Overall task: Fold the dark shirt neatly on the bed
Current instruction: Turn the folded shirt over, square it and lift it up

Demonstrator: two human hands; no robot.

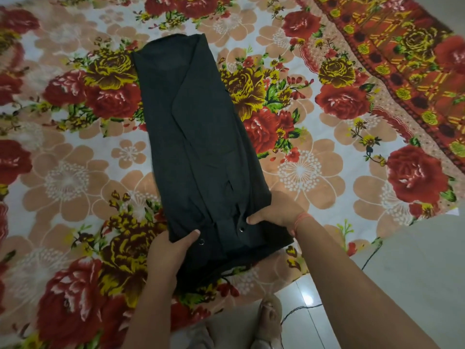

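The dark shirt (196,137) lies on the bed as a long narrow strip, its sides folded inward, running from the near edge away from me. Two metal snaps show near its near end. My left hand (171,250) grips the near left corner of the strip, thumb on top of the cloth. My right hand (274,212) grips the near right corner, thumb on top, with a red thread around the wrist. The fingers of both hands are hidden under the fabric.
The bed is covered by a floral sheet (75,172) with red and yellow roses. Its patterned red border (402,59) runs along the far right. The bed's near edge meets a pale tiled floor (415,260), where a thin dark cord and my sandalled foot (270,318) show.
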